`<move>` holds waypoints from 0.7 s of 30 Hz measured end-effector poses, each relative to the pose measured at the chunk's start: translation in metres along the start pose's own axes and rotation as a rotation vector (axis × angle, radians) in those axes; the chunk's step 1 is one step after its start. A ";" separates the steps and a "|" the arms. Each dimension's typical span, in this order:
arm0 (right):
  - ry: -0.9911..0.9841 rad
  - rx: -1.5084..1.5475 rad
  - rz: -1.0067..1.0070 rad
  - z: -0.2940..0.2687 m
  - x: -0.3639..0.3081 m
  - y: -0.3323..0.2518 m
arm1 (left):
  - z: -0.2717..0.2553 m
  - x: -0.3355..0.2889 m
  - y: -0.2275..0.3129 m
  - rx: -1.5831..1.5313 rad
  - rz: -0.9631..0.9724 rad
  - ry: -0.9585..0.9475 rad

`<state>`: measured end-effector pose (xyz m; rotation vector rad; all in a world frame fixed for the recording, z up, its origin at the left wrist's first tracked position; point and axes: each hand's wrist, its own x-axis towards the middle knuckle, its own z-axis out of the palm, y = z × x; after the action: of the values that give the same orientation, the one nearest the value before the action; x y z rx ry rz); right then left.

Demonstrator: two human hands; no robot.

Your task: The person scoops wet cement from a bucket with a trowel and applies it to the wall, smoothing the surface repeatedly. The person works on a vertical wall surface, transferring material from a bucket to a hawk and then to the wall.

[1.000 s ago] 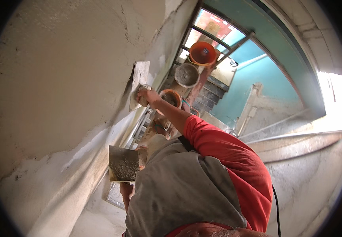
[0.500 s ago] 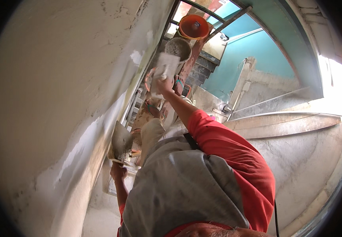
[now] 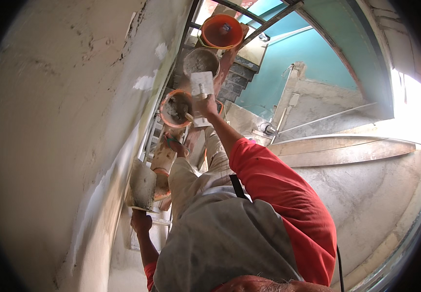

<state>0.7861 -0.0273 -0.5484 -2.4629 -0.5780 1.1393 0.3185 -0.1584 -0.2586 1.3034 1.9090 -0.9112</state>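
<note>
Right hand (image 3: 205,104): the fingers are wrapped around the handle of a rectangular plastering trowel (image 3: 201,83), blade flat toward the camera and smeared pale. The trowel hangs just above the mortar bucket (image 3: 176,108), an orange-rimmed bucket holding grey mix, with its lower edge beside the bucket's right rim.

Left hand (image 3: 141,221): the fingers are closed around the grip under a square hawk board (image 3: 142,185), which carries a thin grey smear and sits near the plastered wall (image 3: 64,121). The exact finger spread under the board cannot be made out.

Procedure, as judged from this position:
1. Dip the trowel's long edge into the mix at a shallow angle; scoop from the near rim, not the centre.
2. Bring the hawk board level and close under the bucket rim before transferring, so that spill lands on the board.
3. Keep the wrist firm; a tilted blade sheds the load.

Clearances:
- The wall runs along the whole left side, with fresh white patches high up; the hawk's left edge has little room there.
- Two more buckets, a grey bucket (image 3: 201,61) and an orange bucket (image 3: 221,30), stand in line beyond the mortar bucket, all on a narrow scaffold frame (image 3: 159,141).
- Open room lies to the right, over the bare concrete floor (image 3: 366,204) and toward the teal wall (image 3: 312,63)
</note>
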 end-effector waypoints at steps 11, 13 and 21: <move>0.147 -0.074 0.102 -0.084 0.114 0.048 | -0.014 0.028 0.062 -0.036 0.043 -0.024; 0.098 -0.120 0.106 -0.086 0.130 0.054 | -0.015 0.032 0.071 -0.056 0.032 -0.035; -0.005 -0.335 -0.162 -0.074 0.198 0.045 | -0.011 0.052 0.103 -0.017 -0.042 -0.096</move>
<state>0.9697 0.0234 -0.6501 -2.6261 -1.0236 1.0557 0.3988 -0.0963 -0.3138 1.1924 1.8719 -0.9586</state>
